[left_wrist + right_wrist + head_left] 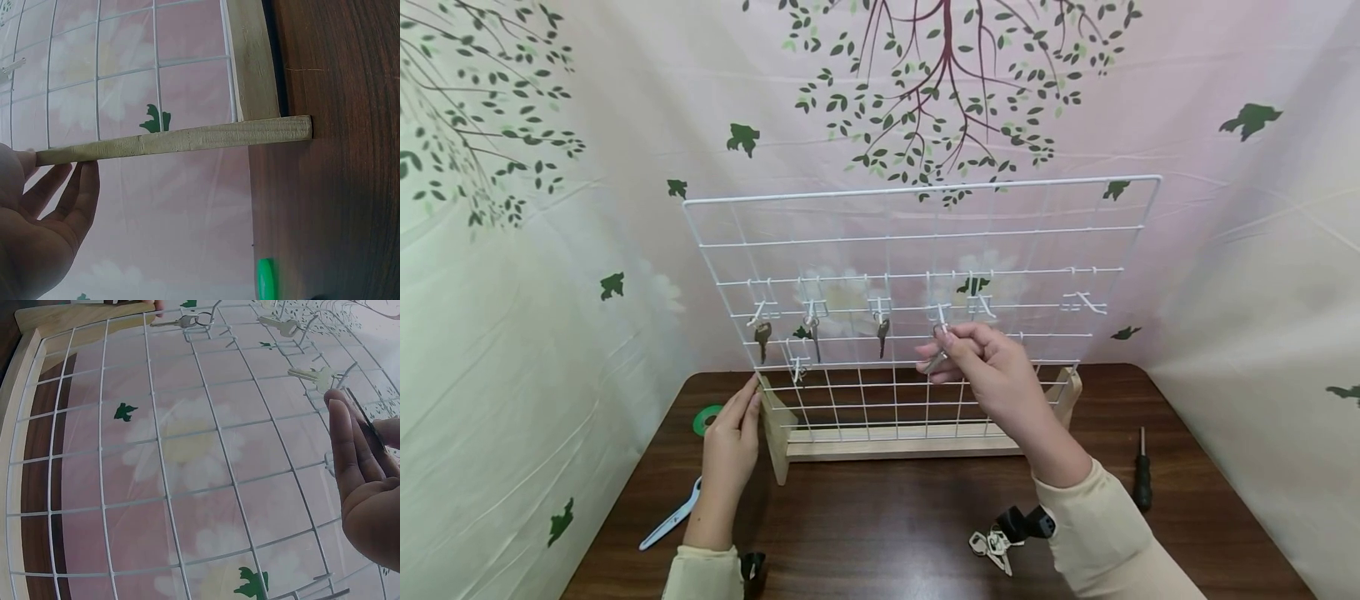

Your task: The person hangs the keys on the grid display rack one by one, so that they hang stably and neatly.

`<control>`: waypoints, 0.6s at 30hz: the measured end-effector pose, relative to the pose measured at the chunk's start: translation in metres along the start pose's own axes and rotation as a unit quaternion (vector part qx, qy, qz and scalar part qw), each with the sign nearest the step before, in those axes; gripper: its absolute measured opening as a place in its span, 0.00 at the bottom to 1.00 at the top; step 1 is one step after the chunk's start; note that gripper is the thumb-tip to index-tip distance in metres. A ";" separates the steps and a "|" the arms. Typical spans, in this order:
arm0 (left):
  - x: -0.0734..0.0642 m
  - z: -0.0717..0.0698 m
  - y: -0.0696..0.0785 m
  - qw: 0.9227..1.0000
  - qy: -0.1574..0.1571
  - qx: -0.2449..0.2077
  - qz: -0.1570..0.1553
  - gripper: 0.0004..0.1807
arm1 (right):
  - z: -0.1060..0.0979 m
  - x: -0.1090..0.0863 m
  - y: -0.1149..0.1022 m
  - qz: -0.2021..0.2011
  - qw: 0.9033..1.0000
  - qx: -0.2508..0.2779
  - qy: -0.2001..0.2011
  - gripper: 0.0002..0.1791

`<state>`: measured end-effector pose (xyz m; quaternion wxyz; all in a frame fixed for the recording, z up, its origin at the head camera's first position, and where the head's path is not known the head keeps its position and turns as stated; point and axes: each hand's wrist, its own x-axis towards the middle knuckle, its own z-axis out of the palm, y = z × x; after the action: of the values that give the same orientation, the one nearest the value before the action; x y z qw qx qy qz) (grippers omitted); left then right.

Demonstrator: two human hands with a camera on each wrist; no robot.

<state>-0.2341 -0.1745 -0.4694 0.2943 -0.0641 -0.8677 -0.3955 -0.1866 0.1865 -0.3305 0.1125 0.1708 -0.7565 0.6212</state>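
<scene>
A white wire grid rack [925, 190] stands in a wooden base [902, 448] on a dark table. My left hand [730, 437] holds the stand's left wooden upright [175, 139] between thumb and fingers. With thumb and fingers, my right hand [1000, 375] pinches a key [936, 362] right at a white hook [942, 314] on the grid; the fingers cover part of it. To the left, a brass-toned key [763, 340] and other keys, one of them this key [883, 337], hang from hooks. Another hook [798, 367] sits lower down.
Loose keys [997, 543] lie on the table near my right forearm. At the right is a black-handled screwdriver [1142, 479]. Green tape [703, 420] and light-blue scissors [672, 523] lie at the left. Further hooks [1084, 302] project from the grid's right side.
</scene>
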 end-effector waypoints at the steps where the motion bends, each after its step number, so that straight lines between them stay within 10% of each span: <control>1: 0.000 0.000 0.000 1.000 0.000 0.000 0.000 0.23 | 0.000 0.001 0.001 0.005 1.000 0.003 0.001 0.18; 10: 0.000 0.001 -0.002 1.000 0.003 0.000 0.005 0.22 | 0.003 0.009 0.011 0.034 0.999 0.015 0.006 0.15; 18: 0.000 0.001 -0.002 1.000 0.002 -0.001 0.008 0.22 | 0.002 -0.001 0.013 0.016 0.994 -0.105 0.010 0.24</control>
<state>-0.2356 -0.1751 -0.4716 0.2995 -0.0709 -0.8659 -0.3942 -0.1904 0.1870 -0.3426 0.1276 0.1397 -0.8188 0.5420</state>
